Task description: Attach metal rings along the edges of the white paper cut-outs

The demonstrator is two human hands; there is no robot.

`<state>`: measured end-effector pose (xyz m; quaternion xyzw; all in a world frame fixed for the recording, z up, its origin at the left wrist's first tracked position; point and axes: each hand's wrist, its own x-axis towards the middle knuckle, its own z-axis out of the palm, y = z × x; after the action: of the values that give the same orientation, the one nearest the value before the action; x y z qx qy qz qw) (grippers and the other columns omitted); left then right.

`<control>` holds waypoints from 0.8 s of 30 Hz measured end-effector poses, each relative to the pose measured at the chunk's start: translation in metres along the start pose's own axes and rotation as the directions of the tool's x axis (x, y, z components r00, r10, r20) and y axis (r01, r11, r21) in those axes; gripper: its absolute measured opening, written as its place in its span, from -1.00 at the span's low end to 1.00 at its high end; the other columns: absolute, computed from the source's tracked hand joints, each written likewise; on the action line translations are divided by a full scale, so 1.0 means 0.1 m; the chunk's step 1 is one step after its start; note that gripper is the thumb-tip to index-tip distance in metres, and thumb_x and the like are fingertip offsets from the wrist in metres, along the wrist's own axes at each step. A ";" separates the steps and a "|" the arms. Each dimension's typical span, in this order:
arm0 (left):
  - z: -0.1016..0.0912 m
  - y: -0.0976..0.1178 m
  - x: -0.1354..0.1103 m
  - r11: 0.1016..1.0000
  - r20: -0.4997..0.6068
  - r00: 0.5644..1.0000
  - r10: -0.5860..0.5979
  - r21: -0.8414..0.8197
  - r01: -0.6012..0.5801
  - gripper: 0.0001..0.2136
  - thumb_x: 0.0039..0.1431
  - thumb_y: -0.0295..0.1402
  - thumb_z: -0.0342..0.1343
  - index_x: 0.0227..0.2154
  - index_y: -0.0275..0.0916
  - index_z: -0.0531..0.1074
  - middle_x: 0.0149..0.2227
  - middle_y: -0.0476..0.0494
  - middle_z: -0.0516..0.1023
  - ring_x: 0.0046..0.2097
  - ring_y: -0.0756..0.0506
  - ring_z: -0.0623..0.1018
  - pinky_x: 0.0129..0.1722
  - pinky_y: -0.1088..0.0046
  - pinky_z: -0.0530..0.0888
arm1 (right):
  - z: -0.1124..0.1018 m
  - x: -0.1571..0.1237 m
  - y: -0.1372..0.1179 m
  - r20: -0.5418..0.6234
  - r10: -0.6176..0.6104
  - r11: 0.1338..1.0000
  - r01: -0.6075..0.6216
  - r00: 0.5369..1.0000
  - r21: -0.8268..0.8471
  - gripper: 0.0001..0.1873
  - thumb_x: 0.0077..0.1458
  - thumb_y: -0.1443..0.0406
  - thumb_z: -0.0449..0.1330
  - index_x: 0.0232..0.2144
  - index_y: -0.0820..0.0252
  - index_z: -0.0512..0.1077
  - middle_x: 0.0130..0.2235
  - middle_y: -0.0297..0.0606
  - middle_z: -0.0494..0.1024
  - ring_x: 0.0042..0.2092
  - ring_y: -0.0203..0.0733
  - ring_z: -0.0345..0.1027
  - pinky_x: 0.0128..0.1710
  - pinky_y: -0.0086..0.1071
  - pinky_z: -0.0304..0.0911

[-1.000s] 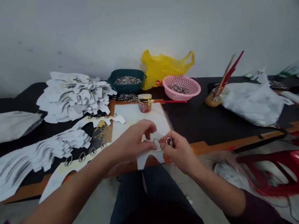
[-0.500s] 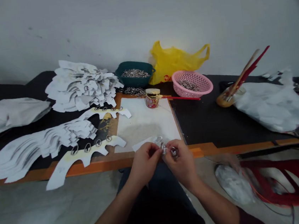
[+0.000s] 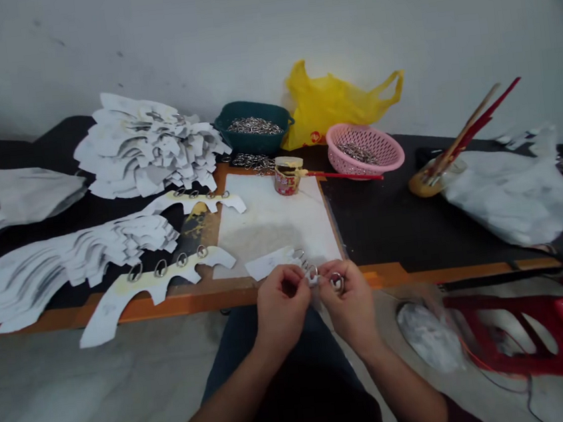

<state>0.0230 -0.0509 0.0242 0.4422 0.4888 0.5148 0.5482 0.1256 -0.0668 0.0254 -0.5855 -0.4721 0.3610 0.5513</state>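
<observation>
My left hand (image 3: 283, 301) and my right hand (image 3: 349, 301) meet at the table's front edge, both closed in a pinch. Between them is a white cut-out piece (image 3: 267, 263), its wide end lying over the white sheet (image 3: 263, 223). A metal ring (image 3: 313, 275) sits on the piece between my fingertips, and another metal ring shows at my right fingers. The fingers hide much of the piece. To the left lies a similar curved white piece (image 3: 156, 284), with several rings along its yellowish glued edge. Another ringed piece (image 3: 200, 198) lies behind it.
White cut pieces are stacked (image 3: 70, 257) at left, with a larger heap (image 3: 148, 144) behind. A green basket (image 3: 254, 143) and a pink basket (image 3: 370, 151) hold metal rings. A glue tin (image 3: 286, 180) has a red-handled brush (image 3: 343, 175) across it. A jar of brushes (image 3: 424, 182) stands right.
My hands stay pinched on the white piece and have shifted slightly right in view. More of the piece and its rings shows between them. The camera view has shifted a little.
</observation>
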 end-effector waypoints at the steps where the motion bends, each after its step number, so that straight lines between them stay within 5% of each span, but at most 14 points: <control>1: 0.00 0.02 0.00 0.994 0.011 0.998 -0.066 -0.083 0.067 -0.83 -0.11 -0.49 0.09 -0.64 -0.27 0.19 -0.50 0.03 0.36 -0.45 0.07 0.36 -0.43 0.57 0.30 | -0.01 0.00 0.02 0.012 0.033 0.997 -0.034 0.999 0.072 -0.84 -0.04 0.35 0.13 -0.52 0.14 0.16 -0.41 -0.37 0.37 -0.40 -0.33 0.28 -0.48 -0.47 0.19; 5: 0.00 0.01 0.02 0.929 0.094 0.965 -0.247 -0.260 0.263 -0.83 -0.13 -0.49 0.11 -0.59 -0.25 0.17 -0.54 0.10 0.32 -0.55 0.11 0.30 -0.51 0.58 0.27 | -0.03 -0.01 0.08 0.026 0.090 0.972 -0.094 0.996 0.216 -0.83 -0.01 0.35 0.09 -0.53 0.14 0.12 -0.42 -0.39 0.36 -0.43 -0.34 0.28 -0.50 -0.47 0.17; 12: -0.09 -0.01 0.04 0.980 0.228 0.954 -0.197 0.037 0.194 -0.89 -0.04 -0.38 0.10 -0.42 -0.27 0.32 -0.46 0.02 0.39 -0.39 0.04 0.38 -0.39 0.54 0.33 | -0.03 -0.05 0.05 0.001 -0.136 0.975 0.134 0.991 -0.175 -0.85 -0.04 0.42 0.10 -0.53 0.15 0.18 -0.43 -0.37 0.36 -0.42 -0.34 0.26 -0.45 -0.46 0.20; 16: -0.09 -0.01 0.05 0.980 0.215 0.957 -0.195 0.073 0.183 -0.88 0.00 -0.32 0.08 -0.46 -0.28 0.35 -0.49 0.00 0.40 -0.42 0.03 0.37 -0.39 0.52 0.32 | -0.05 -0.05 0.10 0.035 -0.218 0.943 0.220 0.975 -0.249 -0.84 -0.05 0.43 0.11 -0.51 0.14 0.17 -0.42 -0.37 0.36 -0.42 -0.33 0.27 -0.46 -0.46 0.19; 20: -0.10 0.02 0.06 0.941 0.264 0.914 -0.306 -0.060 0.333 -0.90 -0.03 -0.36 0.10 -0.51 -0.29 0.33 -0.55 0.02 0.34 -0.51 0.06 0.32 -0.50 0.55 0.28 | -0.12 -0.07 0.13 0.054 -0.211 0.962 0.218 0.976 -0.165 -0.85 -0.04 0.43 0.11 -0.48 0.13 0.18 -0.39 -0.34 0.36 -0.34 -0.29 0.30 -0.37 -0.40 0.23; 24: -0.11 0.09 0.08 0.985 0.225 0.959 -0.175 0.054 0.167 -0.94 -0.05 -0.42 0.09 -0.56 -0.28 0.35 -0.49 0.01 0.30 -0.48 0.06 0.30 -0.53 0.56 0.25 | -0.16 -0.10 0.08 0.063 -0.137 0.991 0.137 0.989 0.011 -0.88 0.01 0.40 0.09 -0.48 0.14 0.19 -0.38 -0.34 0.34 -0.29 -0.27 0.33 -0.31 -0.36 0.25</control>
<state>0.0105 -0.0421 0.0310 0.4639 0.4674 0.4028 0.6356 0.1391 -0.0804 0.0182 -0.5381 -0.5275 0.3423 0.5613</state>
